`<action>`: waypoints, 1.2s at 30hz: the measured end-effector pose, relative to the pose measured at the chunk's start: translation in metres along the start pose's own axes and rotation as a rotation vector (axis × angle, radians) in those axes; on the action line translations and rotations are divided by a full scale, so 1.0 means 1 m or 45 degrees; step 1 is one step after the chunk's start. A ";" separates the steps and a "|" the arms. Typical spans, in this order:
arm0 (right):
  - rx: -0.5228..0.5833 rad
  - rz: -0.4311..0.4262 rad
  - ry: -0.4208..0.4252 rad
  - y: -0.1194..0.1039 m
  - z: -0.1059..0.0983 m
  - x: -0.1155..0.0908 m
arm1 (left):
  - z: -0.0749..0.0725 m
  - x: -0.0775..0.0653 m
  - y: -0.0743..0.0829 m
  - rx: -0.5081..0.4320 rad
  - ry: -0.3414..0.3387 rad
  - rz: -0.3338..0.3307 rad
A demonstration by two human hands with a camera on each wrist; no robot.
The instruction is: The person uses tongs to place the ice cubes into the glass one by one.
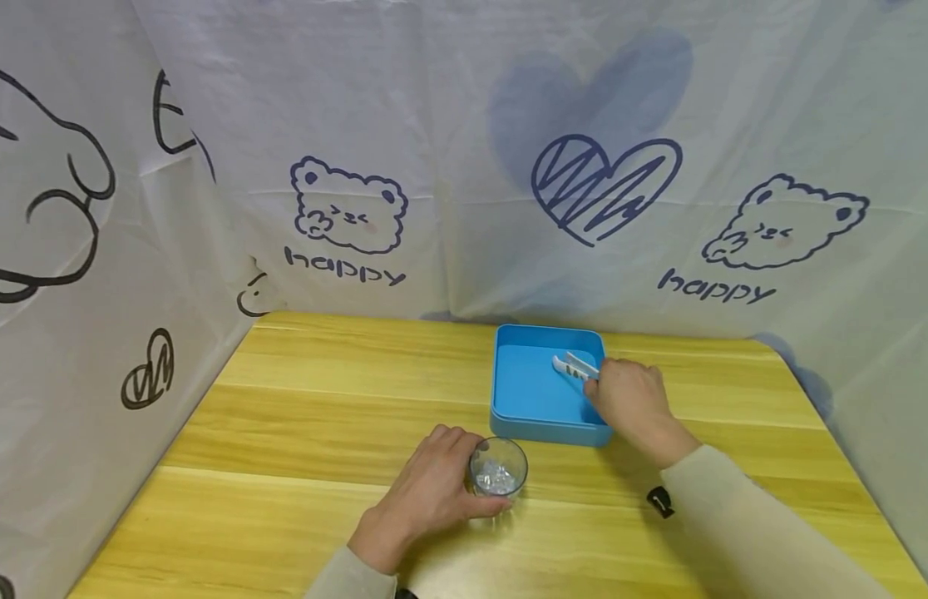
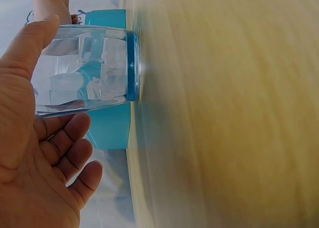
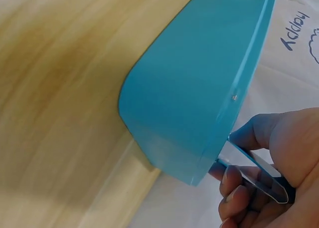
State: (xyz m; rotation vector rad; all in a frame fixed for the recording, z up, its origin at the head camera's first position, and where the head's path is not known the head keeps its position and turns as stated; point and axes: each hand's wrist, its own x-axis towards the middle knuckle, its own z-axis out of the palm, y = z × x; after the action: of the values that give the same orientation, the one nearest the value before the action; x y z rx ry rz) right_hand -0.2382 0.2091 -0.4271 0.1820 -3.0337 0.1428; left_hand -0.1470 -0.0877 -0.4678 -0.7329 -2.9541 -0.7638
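My left hand (image 1: 430, 487) holds a clear glass (image 1: 518, 476) upright on the table, the thumb on one side and the fingers on the other. Clear pieces that look like ice cubes (image 1: 496, 477) lie in the glass. In the left wrist view the glass (image 2: 117, 63) has a thick base, and the lower fingers curl loosely beside it. My right hand (image 1: 632, 403) grips small tongs (image 1: 581, 366) at the right rim of a shallow blue box (image 1: 550, 430). Their tips reach over the box. The right wrist view shows the bent end of the tongs (image 3: 279, 195) in the palm; the box wall hides the tips.
Both things stand on a wood-grain table (image 1: 322, 399), the glass just in front of the box. Printed white cloth (image 1: 449, 166) hangs behind the table and along its sides. A small black clip-like object (image 1: 660, 502) shows beside the right sleeve.
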 end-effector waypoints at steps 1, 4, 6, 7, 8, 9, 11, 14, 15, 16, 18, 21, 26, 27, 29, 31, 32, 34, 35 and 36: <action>0.013 -0.004 0.002 0.000 0.000 -0.001 | 0.000 0.000 0.000 0.000 -0.001 -0.001; 0.025 -0.020 0.013 0.001 0.001 -0.003 | 0.000 0.000 0.000 0.001 -0.005 -0.003; 0.033 -0.033 0.026 0.001 0.001 -0.004 | 0.000 0.000 0.000 0.004 -0.005 -0.001; 0.036 -0.040 0.035 0.001 0.001 -0.004 | 0.000 -0.001 0.000 0.004 -0.005 0.000; 0.038 -0.049 0.045 0.001 0.002 -0.005 | 0.000 -0.001 0.000 0.005 -0.004 0.001; 0.042 -0.056 0.055 0.001 0.002 -0.005 | 0.000 -0.001 0.000 0.005 -0.004 0.001; 0.049 -0.069 0.065 0.001 0.002 -0.005 | 0.000 -0.001 0.000 0.005 -0.005 0.000; 0.054 -0.077 0.070 0.001 0.002 -0.006 | 0.000 -0.001 0.000 0.009 -0.005 0.002; 0.057 -0.076 0.068 0.001 0.002 -0.006 | 0.000 0.000 0.000 0.011 -0.005 0.003; 0.059 -0.077 0.067 0.001 0.001 -0.006 | -0.001 -0.001 0.000 0.012 -0.005 0.004; 0.069 -0.078 0.067 0.001 0.000 -0.007 | -0.001 -0.001 0.000 0.014 -0.004 0.007; 0.083 -0.081 0.072 0.001 -0.001 -0.008 | 0.000 -0.001 0.000 0.015 -0.003 0.009; 0.109 -0.109 0.107 0.003 -0.004 -0.013 | 0.000 -0.001 0.001 0.012 -0.004 0.014; 0.112 -0.117 0.118 0.003 -0.004 -0.014 | 0.000 -0.001 0.001 0.013 -0.005 0.014; 0.121 -0.135 0.141 0.003 -0.005 -0.016 | 0.000 -0.001 0.002 0.013 -0.007 0.014; 0.131 -0.149 0.161 0.003 -0.006 -0.018 | 0.000 -0.001 0.002 0.015 -0.008 0.011; 0.135 -0.156 0.171 0.003 -0.006 -0.019 | 0.000 -0.001 0.002 0.017 -0.007 0.013; 0.144 -0.164 0.184 0.003 -0.007 -0.021 | -0.001 0.000 0.001 0.020 -0.006 0.013; 0.149 -0.166 0.189 0.003 -0.007 -0.022 | -0.001 0.000 0.001 0.021 -0.003 0.015; 0.151 -0.167 0.192 0.003 -0.007 -0.023 | 0.000 0.000 0.001 0.022 -0.001 0.017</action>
State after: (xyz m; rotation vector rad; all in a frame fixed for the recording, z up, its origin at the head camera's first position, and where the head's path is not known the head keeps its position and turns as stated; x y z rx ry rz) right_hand -0.2152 0.2151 -0.4225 0.3617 -2.8544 0.3117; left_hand -0.1469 -0.0871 -0.4669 -0.7511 -2.9494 -0.7365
